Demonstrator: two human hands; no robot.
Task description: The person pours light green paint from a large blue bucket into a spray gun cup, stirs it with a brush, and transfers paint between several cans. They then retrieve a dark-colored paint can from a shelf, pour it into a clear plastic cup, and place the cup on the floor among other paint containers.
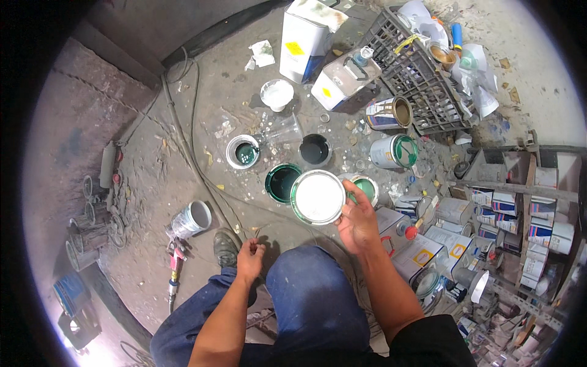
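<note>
My right hand (pixel 358 219) is closed on the edge of a round white paint can lid (pixel 318 197) with green smears on its rim. The lid is held up, partly covering an open can of dark green paint (pixel 283 183) on the floor behind it. Close behind my right hand is another can with lighter green paint (pixel 367 185). My left hand (pixel 251 259) hovers beside my knee with its fingers curled together; what they hold, if anything, cannot be made out. A smaller can with green paint (pixel 243 151) and a dark-filled cup (pixel 315 149) stand farther back.
A spray gun (pixel 175 260) lies left near a grey-white cup (pixel 191 219). Hoses (pixel 183 140) cross the floor. Farther back are a white cup (pixel 277 95), rectangular tins (pixel 302 46) and a black crate (pixel 409 73). Tins and shelves (pixel 520 202) crowd the right.
</note>
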